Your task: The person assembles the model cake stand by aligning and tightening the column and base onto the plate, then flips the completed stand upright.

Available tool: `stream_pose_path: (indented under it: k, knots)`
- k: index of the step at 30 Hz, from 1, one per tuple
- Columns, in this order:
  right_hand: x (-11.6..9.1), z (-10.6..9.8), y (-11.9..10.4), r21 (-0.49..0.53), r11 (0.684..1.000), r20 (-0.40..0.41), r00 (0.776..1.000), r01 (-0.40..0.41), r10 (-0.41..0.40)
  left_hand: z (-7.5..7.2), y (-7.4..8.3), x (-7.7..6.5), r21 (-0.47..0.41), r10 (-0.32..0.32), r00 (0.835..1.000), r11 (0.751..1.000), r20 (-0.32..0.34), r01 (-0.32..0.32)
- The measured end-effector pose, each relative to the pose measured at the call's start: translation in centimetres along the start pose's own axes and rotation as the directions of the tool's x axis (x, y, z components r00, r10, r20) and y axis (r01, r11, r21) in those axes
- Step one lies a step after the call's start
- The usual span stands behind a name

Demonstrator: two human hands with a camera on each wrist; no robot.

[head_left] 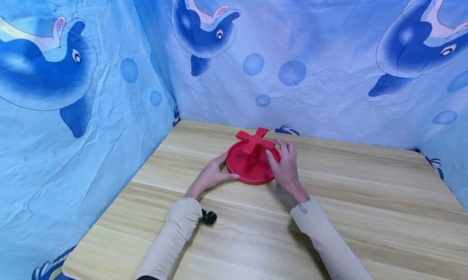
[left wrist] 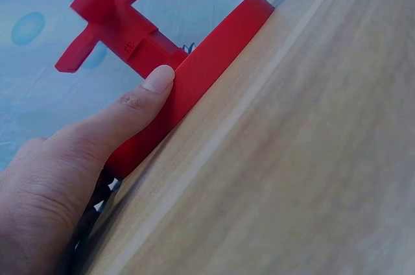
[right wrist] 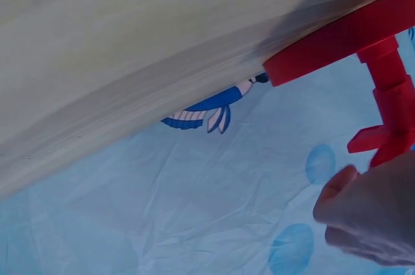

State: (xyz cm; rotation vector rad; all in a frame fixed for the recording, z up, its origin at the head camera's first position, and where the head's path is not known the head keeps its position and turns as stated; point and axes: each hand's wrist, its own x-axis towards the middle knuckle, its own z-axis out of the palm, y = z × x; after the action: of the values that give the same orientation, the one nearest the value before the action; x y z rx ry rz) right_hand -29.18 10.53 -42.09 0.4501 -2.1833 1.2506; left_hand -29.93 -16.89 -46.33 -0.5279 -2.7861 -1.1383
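A red round stand [head_left: 252, 175] sits on the table, a shallow rimmed disc with a post at its centre. Four flat arms form a cross [head_left: 255, 140] on top of the post. My left hand [head_left: 209, 176] grips the disc's left rim; in the left wrist view its thumb [left wrist: 159, 80] presses the rim's side. At the right side of the stand is my right hand [head_left: 287, 166], thumb and fingers bent and spread apart. The right wrist view shows this hand [right wrist: 373, 213] close to the cross and away from the disc; whether it touches the cross I cannot tell.
The stand rests on a light wooden table [head_left: 365, 198], near its back edge. Blue cloth [head_left: 321, 97] with whale-like prints hangs behind and to the left. A small black device [head_left: 209, 217] is at my left wrist.
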Motion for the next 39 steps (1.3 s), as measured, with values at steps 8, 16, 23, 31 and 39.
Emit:
stream_pose_path:
  k: [8,16,23,31,39]
  knots:
    - [0.28,0.14,0.23,0.026,1.000,0.074,0.997,-0.011,0.009,-0.05,0.01,-0.07,0.006,-0.002,1.000,1.000,0.006,0.002]
    - [0.18,0.15,0.10,0.031,0.999,0.075,0.997,-0.014,0.012,0.03,-0.05,0.08,0.002,0.001,1.000,1.000,0.011,-0.001]
    - [-0.05,0.06,0.06,0.029,0.999,0.082,0.997,-0.017,0.014,0.06,-0.09,0.15,0.007,0.005,1.000,1.000,0.003,-0.005]
    - [-0.24,0.11,-0.05,0.045,0.999,0.084,0.996,-0.018,0.014,0.16,-0.22,0.09,-0.001,-0.005,1.000,1.000,0.007,0.005]
    - [-0.26,0.48,-0.15,0.053,0.998,0.065,0.998,-0.023,0.019,0.31,-0.18,0.36,0.002,-0.015,1.000,1.000,-0.001,0.015]
